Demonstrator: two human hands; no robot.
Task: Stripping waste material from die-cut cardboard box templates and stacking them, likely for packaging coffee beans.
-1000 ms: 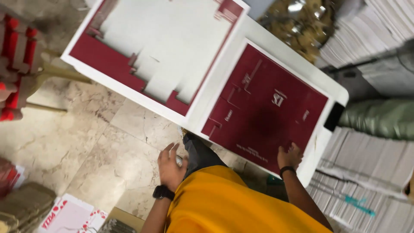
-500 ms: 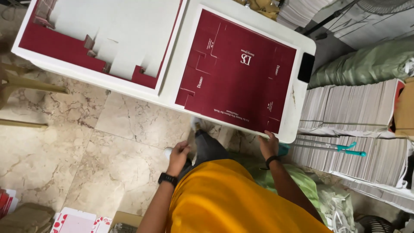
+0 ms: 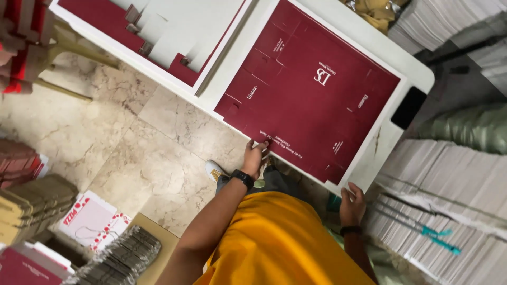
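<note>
Marble floor (image 3: 100, 132): pale, veined tiles, fills the left and centre of the view.

White tabletop (image 3: 417, 74): runs across the upper right, rounded corner at the right. A second white tabletop (image 3: 211, 79) butts against it at the upper left and carries dark red and white cut card pieces (image 3: 174, 31).

Stacks of printed sheets (image 3: 454, 184): fill the right edge, piled high beside the tabletop. Two teal-handled tools (image 3: 422, 229) lie on the lower stack.

Dark red card sheet (image 3: 311, 89): large flat die-cut box blank with white print and visible crease lines. It lies flat on the white tabletop, covering most of it, near edge along the tabletop's near edge.

Orange shirt (image 3: 280, 243): the person's torso, bottom centre.

Folded flat boxes (image 3: 31, 206): tan and red bundles at the lower left on the floor, with white flat boxes with red print (image 3: 90, 219) next to them.

Black phone (image 3: 407, 107): lies on the tabletop just beside the sheet's right edge.

Left hand (image 3: 256, 155): wrist with a black watch (image 3: 242, 178). Fingers closed on the near edge of the dark red card sheet, thumb side up.

Right hand (image 3: 353, 203): dark band on the wrist. Fingers bent at the near right corner of the tabletop, close to the sheet's corner. Cannot tell whether it grips the sheet or only rests against the tabletop edge.

White shoe (image 3: 215, 170): on the floor below the left hand.
</note>
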